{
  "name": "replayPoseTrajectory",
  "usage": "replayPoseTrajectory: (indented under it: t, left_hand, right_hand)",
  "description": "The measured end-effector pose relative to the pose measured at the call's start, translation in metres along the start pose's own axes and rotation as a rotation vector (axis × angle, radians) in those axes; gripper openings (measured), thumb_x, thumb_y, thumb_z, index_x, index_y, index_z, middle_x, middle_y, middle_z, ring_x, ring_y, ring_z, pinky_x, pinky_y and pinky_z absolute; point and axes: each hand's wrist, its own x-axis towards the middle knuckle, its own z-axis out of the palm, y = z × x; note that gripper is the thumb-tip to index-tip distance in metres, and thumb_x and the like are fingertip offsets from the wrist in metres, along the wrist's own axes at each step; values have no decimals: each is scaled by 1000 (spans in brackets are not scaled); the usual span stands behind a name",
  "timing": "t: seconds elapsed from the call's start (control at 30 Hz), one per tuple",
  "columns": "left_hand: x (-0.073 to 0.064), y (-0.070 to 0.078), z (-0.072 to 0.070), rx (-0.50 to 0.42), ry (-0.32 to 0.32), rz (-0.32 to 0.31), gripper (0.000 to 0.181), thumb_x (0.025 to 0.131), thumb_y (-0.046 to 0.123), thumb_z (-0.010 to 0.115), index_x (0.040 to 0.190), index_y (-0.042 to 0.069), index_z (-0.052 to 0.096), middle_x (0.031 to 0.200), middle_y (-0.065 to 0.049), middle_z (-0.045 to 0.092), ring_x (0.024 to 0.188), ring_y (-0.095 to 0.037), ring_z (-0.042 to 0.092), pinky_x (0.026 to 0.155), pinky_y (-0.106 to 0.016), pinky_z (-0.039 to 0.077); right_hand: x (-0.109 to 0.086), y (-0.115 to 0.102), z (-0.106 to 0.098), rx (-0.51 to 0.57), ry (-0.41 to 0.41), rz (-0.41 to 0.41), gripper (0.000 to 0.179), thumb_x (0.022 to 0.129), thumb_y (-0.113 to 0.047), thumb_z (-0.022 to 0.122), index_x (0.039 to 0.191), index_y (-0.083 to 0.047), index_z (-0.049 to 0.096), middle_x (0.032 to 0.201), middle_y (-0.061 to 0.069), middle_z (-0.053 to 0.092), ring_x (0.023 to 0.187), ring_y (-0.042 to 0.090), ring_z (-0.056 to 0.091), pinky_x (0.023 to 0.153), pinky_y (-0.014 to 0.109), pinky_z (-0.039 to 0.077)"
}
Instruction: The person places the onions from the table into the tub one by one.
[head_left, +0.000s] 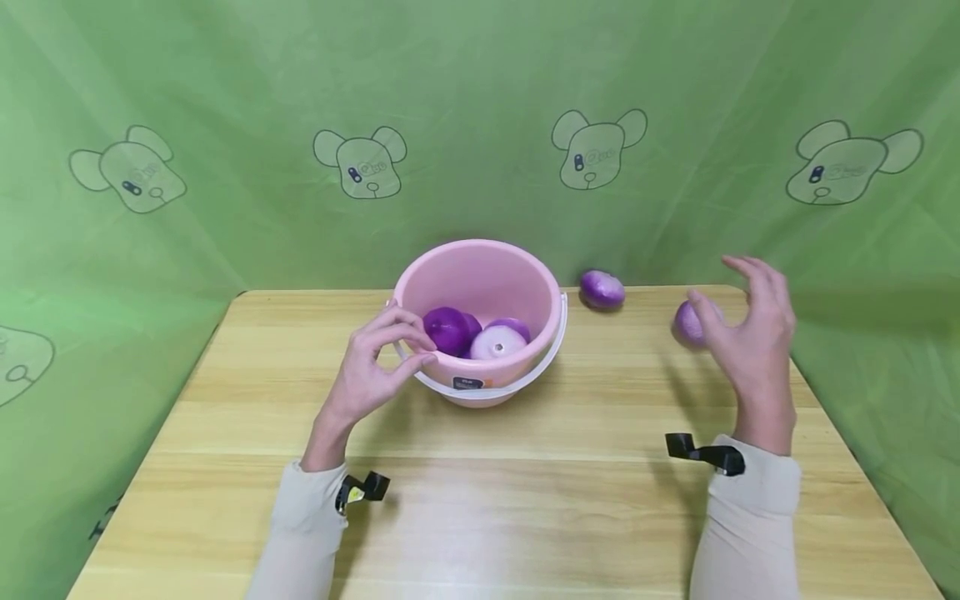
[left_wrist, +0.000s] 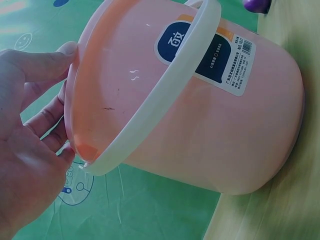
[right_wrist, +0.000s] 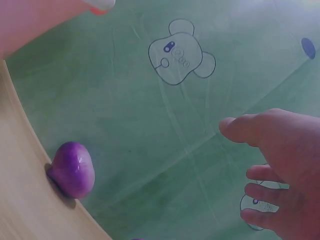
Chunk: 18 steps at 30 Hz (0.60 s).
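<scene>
A pink bucket (head_left: 480,271) with a white handle (left_wrist: 150,110) stands upright near the table's back edge. Several purple onions lie inside it, among them a dark one (head_left: 447,331) and a paler one (head_left: 497,342). My left hand (head_left: 375,358) pinches the bucket's rim on its left side, thumb and fingers on either side. Over the right part of the table, my right hand (head_left: 753,337) is raised with spread fingers and holds nothing. Nearest to it is a purple onion (head_left: 687,325), partly hidden behind the thumb. Another onion (head_left: 602,289) lies between that one and the bucket.
A light wooden table (head_left: 480,500) carries everything. Green cloth (head_left: 480,83) printed with mouse faces hangs behind the table and along both sides. The bucket's handle hangs down over its front, across a label (left_wrist: 220,57).
</scene>
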Motion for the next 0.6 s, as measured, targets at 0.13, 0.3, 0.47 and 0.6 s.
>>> replayPoseTrajectory:
  t: [0.13,0.3,0.47,0.6]
  left_hand:
    - [0,-1,0,-3,0,1,17,81,-3,83,92,7,77,101,-5,70,95,-22,64,127,-50,19]
    - [0,-1,0,-3,3,5,17,80,-3,83,92,7,77,101,-6,70,95,-22,64,127,-51,19]
    - [1,0,0,-6,-1,2,17,80,-3,83,92,7,77,101,-6,70,94,-22,64,127,-50,20]
    - [1,0,0,-6,-3,2,16,81,-2,84,92,8,77,101,-6,70,95,-22,64,127,-50,20]
  right_hand:
    - [1,6,1,-6,-12,19,61,92,-20,76,148,-16,53,157,5,43,145,25,37,124,51,20]
    - [2,14,3,0,-34,48,60,94,-19,74,149,-14,51,159,9,40,146,29,34,124,54,17]
    - [1,23,5,-7,-55,79,62,95,-24,73,151,-15,49,161,9,36,148,30,31,123,58,16]
    - [1,31,6,-9,-74,114,64,95,-27,72,153,-16,47,163,9,32,149,32,28,122,63,14]
